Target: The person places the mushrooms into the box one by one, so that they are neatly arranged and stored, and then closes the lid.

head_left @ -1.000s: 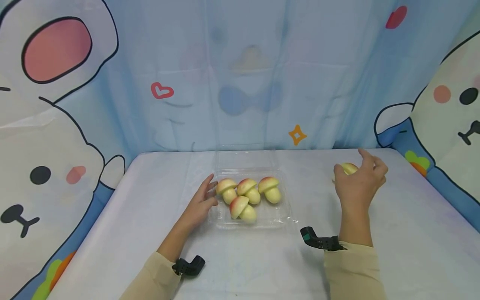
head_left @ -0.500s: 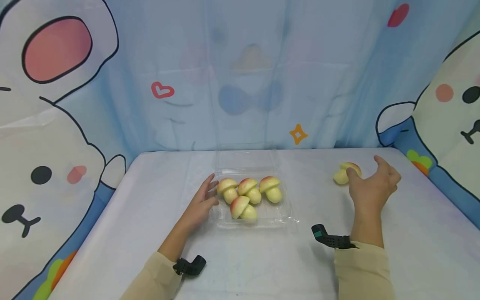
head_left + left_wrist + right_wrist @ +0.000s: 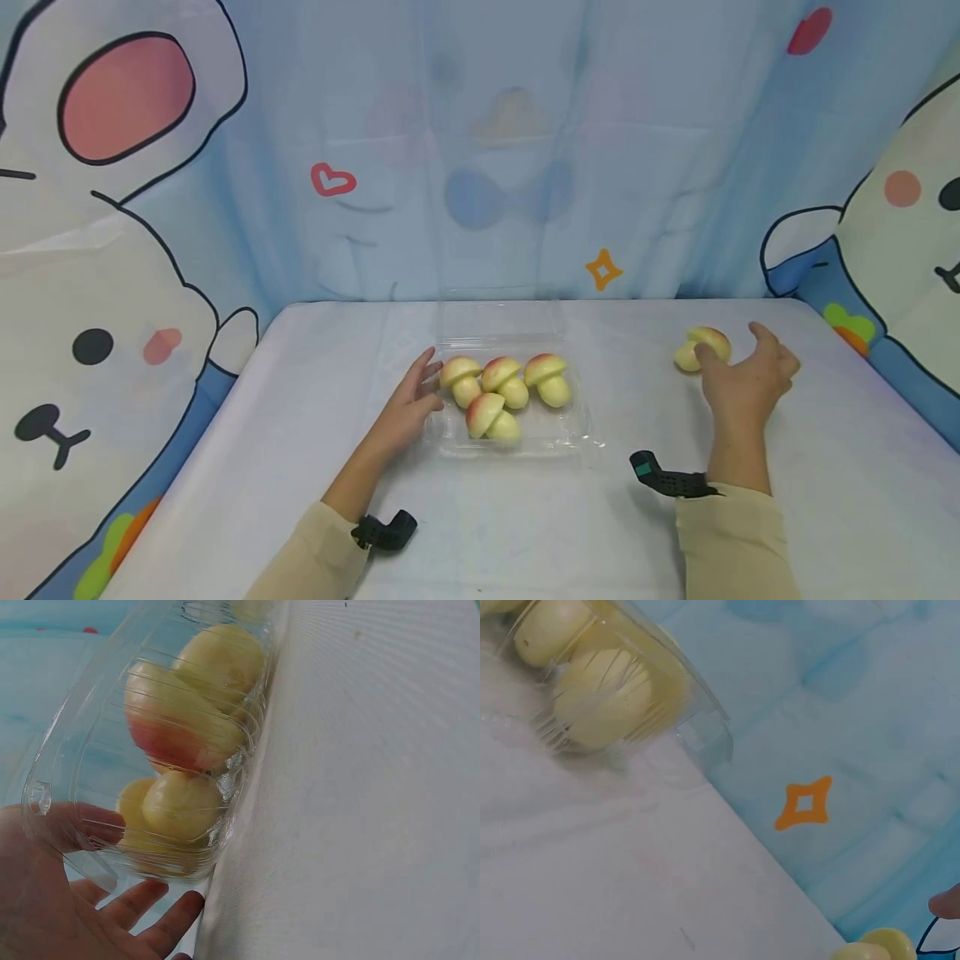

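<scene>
A clear plastic clamshell tray sits at the table's middle with its lid open toward the back. Several mushroom-shaped pieces, yellow with red-tinged caps, lie inside. My left hand rests flat against the tray's left wall, fingers straight; the left wrist view shows the palm against the tray and the pieces inside. One loose mushroom piece lies on the table at the right. My right hand is spread open beside it, thumb touching it.
A white cloth covers the table. A blue cartoon curtain closes the back and both sides. In the right wrist view the tray corner is upper left and the loose piece is at the bottom edge.
A second ago my right hand held the loose mushroom piece above the table. It has set it down, let go and drawn slightly right. The left hand has stayed at the tray.
</scene>
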The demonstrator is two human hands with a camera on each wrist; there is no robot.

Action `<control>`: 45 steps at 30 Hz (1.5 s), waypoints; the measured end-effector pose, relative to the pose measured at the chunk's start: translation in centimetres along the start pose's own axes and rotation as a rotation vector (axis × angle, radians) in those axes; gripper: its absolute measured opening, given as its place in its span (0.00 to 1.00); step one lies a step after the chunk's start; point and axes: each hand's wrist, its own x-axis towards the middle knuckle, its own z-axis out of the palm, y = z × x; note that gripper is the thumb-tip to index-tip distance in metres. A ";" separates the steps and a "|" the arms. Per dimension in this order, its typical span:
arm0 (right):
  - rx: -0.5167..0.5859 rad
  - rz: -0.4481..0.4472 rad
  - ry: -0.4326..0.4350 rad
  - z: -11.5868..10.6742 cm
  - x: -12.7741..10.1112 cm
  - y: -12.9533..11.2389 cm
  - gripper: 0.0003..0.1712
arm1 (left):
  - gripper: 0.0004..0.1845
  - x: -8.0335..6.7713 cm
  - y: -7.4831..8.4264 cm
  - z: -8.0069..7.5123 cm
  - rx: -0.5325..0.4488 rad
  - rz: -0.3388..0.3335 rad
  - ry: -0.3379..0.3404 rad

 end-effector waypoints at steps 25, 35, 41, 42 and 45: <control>-0.078 -0.100 -0.041 3.3 2.4 3.5 0.51 | 0.47 -0.1 0.2 0.2 0.003 0.020 0.004; -0.098 -0.128 -0.016 4.0 2.5 4.2 0.46 | 0.47 -0.1 0.1 0.0 0.010 0.013 0.001; -0.046 -0.078 -0.010 3.9 2.5 3.9 0.44 | 0.47 0.0 -0.1 0.0 0.018 0.009 -0.002; -0.039 -0.072 -0.010 3.9 2.5 3.9 0.44 | 0.47 0.0 -0.1 -0.1 0.018 0.011 -0.003; -0.019 -0.061 -0.008 3.9 2.5 3.8 0.42 | 0.47 -0.1 0.0 -0.1 0.015 0.016 -0.002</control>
